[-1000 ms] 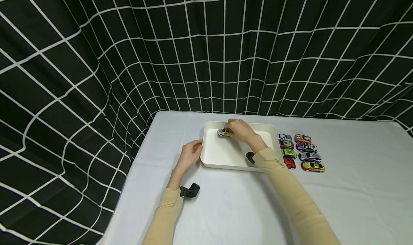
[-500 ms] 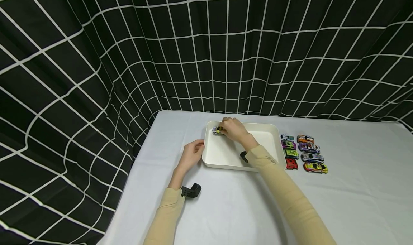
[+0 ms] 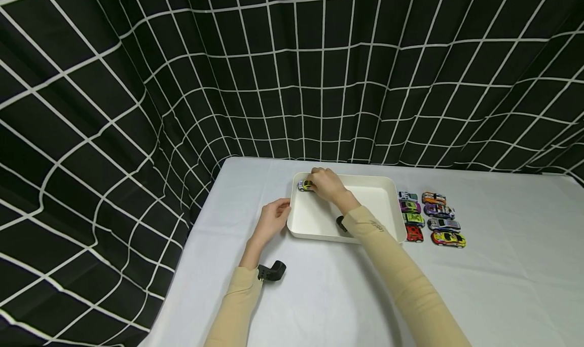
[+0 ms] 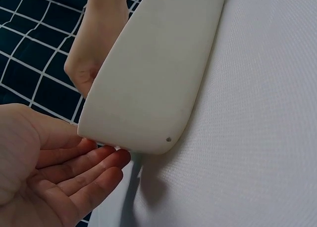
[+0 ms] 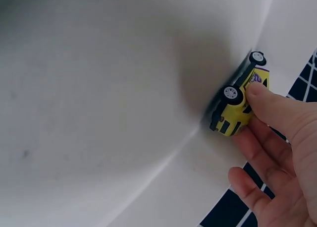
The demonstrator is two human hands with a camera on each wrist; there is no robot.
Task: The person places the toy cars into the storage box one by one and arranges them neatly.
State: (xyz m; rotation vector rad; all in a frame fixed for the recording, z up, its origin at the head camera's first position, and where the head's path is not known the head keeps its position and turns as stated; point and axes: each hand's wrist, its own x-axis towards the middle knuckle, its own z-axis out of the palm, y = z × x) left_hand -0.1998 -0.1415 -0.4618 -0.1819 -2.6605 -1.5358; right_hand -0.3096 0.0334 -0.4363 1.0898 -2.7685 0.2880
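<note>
The tray [image 3: 374, 197] has room far right; the right sleeve [image 3: 397, 261] (apparently overhanging) blocks nearside.

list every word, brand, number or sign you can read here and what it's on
Nothing reads for certain.
Right sleeve: dark lettering, too small to read.
Yellow car: purple mark on its side, too blurred to read.
Other cars beside the tray: markings too small to read.
</note>
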